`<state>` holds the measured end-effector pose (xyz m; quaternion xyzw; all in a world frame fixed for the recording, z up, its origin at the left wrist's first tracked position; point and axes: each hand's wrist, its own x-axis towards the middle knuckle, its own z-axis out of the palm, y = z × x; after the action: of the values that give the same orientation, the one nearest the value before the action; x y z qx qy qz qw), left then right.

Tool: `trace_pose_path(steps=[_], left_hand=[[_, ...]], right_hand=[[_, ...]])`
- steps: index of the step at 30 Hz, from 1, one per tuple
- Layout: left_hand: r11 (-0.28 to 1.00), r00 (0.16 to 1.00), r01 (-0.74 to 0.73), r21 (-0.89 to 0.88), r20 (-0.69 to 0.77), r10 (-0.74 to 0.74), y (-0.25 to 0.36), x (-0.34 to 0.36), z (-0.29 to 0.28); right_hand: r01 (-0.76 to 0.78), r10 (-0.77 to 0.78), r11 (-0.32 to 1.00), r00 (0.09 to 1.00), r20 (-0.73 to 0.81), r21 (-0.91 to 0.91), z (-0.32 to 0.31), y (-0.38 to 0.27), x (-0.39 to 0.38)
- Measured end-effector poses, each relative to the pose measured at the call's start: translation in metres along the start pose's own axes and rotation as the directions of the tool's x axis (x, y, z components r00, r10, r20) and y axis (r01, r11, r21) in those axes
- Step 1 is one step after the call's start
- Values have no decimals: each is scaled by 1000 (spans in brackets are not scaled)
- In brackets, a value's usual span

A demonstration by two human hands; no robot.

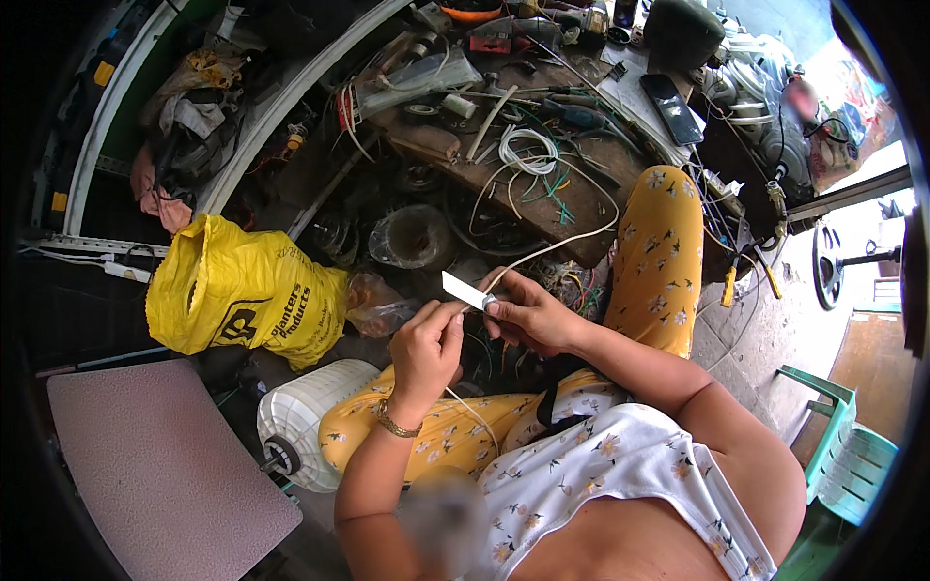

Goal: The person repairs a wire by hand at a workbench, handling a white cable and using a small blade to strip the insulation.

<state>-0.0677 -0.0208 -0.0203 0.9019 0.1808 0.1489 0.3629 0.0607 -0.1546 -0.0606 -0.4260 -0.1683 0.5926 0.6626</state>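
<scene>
In front of my lap, both hands meet around a short, flat white strip [463, 290]; its exact kind cannot be told. My left hand [426, 344] is closed, thumb and forefinger pinched together at the lower edge of the strip. With fingers curled, my right hand [533, 312] grips a white cable [572, 241] where it meets the strip, thumb pressed on top. From there the cable bends up to a loose white coil [528, 151] on the cluttered wooden bench. A thin white length [473, 414] hangs below my hands across my lap.
A yellow sack [242, 290] stands left of my knee, beside a white ribbed drum [315, 416] and a pinkish padded panel [165, 465]. The bench [572, 208] ahead carries tools, wire scraps and a dark phone [672, 108]. A green plastic chair [852, 455] is at right.
</scene>
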Motion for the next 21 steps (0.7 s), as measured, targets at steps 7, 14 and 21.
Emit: trace_pose_path(steps=[7,14,21], left_hand=[[998,1000,-28,47,-10,28,10,-1,-5],[998,998,-52,26,41,51,8,-2,-8],[879,948,308,-365,194,-252,-13,-14,-1]], right_hand=[[-24,28,994,999,-42,104,3,2,-2],[-104,115,976,992,-50,189,-3,4,0],[-144,175,984,907,-383,109,-18,6,0]])
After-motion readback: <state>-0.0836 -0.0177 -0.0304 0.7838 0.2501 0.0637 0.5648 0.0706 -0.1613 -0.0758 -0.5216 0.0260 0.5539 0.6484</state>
